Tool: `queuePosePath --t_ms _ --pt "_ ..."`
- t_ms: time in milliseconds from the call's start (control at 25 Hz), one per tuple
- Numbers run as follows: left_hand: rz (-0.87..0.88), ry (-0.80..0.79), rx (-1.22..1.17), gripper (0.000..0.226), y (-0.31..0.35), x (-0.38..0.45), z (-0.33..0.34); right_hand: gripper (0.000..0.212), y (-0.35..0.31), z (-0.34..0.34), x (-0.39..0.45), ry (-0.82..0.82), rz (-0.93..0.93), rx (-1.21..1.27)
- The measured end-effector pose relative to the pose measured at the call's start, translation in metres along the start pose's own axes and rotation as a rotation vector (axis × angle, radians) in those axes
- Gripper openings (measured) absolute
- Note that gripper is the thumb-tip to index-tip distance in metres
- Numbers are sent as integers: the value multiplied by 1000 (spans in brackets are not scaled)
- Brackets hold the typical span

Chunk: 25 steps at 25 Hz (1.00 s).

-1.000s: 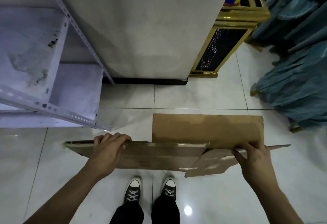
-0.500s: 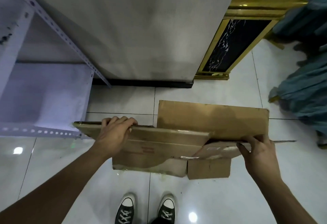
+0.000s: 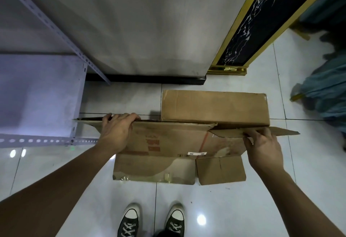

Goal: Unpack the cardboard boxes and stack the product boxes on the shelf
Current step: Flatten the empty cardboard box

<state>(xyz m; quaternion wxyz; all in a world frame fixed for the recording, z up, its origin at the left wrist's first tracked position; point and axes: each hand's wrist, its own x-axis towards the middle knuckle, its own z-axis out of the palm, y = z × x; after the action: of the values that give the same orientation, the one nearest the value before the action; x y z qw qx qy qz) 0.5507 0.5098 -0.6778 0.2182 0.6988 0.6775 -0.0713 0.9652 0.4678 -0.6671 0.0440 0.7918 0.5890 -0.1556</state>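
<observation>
The cardboard box [image 3: 177, 143] is matt brown paperboard, scuffed, with rough torn flap edges and a strip of shiny tape along its near edge. The floor [image 3: 243, 208] is glossy pale tile that mirrors the lights. At left, the shelf [image 3: 37, 94] is dull painted metal with perforated rails. Far right, a cabinet [image 3: 252, 30] shows polished black marble framed in shiny gold metal, beside soft teal cloth [image 3: 325, 90].

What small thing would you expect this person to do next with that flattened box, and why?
Probably set it aside on the floor. Both the left hand and right hand grip the flattened cardboard box by its top edge, its flaps hang loose, and no product boxes show.
</observation>
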Motion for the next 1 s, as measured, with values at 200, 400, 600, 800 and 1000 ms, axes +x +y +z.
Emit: queuePosePath --t_ms 200,400,600,800,1000 --pt "-3 -65 -3 37 1 14 -9 24 1 -5 5 -45 -30 -39" --pt "-13 -130 -2 37 -8 13 -13 22 -3 -8 8 -95 -31 -32" --pt "-35 -126 9 37 -4 17 -18 24 -3 -11 6 -54 -35 -24" --pt "-41 -3 81 55 13 31 -11 31 -14 -15 16 -113 53 -22" --pt "-26 103 -10 55 39 12 -28 41 -42 -31 11 -69 -44 50"
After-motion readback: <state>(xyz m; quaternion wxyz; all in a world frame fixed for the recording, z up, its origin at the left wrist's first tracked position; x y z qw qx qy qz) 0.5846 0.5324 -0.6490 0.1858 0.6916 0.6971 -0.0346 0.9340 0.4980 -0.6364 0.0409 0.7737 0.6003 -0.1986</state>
